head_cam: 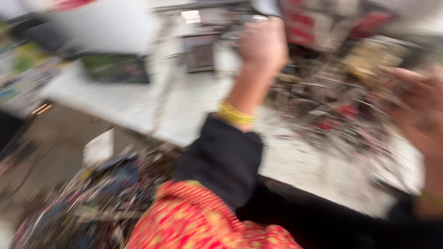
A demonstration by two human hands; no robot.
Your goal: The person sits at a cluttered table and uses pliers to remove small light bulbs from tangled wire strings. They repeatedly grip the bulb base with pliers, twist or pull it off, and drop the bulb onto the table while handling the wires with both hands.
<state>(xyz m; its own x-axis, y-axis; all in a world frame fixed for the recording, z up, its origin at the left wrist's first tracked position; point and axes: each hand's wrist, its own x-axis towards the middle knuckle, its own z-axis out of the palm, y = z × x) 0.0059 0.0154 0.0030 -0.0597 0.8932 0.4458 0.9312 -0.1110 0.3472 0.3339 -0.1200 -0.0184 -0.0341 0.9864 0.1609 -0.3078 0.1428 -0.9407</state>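
The whole head view is smeared by motion. My left hand (263, 44) is raised high over a white tabletop (194, 106), fingers curled like a fist. A pale shape sits just above its knuckles, and I cannot tell if the hand holds it. Yellow bangles (236, 115) ring that wrist above a black sleeve (221, 161). My right hand (420, 110) is at the right edge, its fingers reaching toward a heap of small metal and red parts (337, 106). Blur hides whether it grips anything.
A dark flat rectangular object (115, 68) lies at the table's back left. Below the table's near edge, at lower left, is a pile of mixed dark and blue scraps (101, 193). Red patterned cloth (198, 221) fills the bottom centre. Red and white boxes (318, 23) stand at the back.
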